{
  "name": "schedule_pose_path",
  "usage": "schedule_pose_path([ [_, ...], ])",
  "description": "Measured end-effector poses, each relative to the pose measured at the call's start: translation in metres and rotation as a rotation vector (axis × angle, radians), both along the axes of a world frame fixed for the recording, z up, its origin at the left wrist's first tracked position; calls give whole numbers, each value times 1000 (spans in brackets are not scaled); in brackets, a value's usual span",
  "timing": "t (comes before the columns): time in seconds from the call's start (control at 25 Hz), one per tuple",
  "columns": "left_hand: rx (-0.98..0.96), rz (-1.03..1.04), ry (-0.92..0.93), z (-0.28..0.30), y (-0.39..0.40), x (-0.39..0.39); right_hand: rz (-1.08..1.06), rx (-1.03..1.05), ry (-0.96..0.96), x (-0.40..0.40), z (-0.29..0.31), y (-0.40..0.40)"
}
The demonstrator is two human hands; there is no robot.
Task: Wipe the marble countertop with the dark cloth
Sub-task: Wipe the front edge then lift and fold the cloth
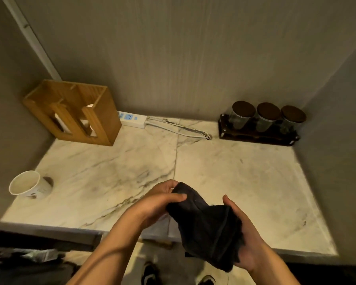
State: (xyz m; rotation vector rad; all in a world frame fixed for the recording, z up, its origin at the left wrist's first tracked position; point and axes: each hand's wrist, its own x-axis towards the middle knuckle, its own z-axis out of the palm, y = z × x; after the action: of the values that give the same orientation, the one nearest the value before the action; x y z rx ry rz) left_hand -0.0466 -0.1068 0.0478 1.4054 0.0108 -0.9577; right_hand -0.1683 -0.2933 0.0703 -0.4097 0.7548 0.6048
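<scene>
Both of my hands hold the dark cloth (206, 227) in the air above the front edge of the marble countertop (234, 177). My left hand (158, 202) pinches the cloth's upper end between thumb and fingers. My right hand (249, 241) cups the bunched lower part from the right and underneath. The cloth hangs crumpled and does not touch the white, grey-veined marble, which fills a walled alcove.
A wooden cup holder (74, 112) stands at the back left, with a white power strip (132, 119) and its cable (183, 130) beside it. A dark rack with three lidded jars (261, 124) sits back right. A paper cup (28, 186) stands at the left front. Walls close three sides.
</scene>
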Motion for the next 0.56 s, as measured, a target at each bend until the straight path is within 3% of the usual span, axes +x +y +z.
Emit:
schedule_pose_path([
  [0.12, 46, 157, -16, -10, 26, -2, 18, -142, -11, 15, -21, 11],
  [0.24, -52, 302, -2, -23, 54, -5, 80, -320, -94, 43, -39, 16],
  [0.4, -53, 391, 22, -47, 81, -5, 299, -766, -204, 109, -56, 45],
  [0.56, 56, 586, 216, -69, 95, -2, 418, -1027, -273, 170, -71, 68],
])
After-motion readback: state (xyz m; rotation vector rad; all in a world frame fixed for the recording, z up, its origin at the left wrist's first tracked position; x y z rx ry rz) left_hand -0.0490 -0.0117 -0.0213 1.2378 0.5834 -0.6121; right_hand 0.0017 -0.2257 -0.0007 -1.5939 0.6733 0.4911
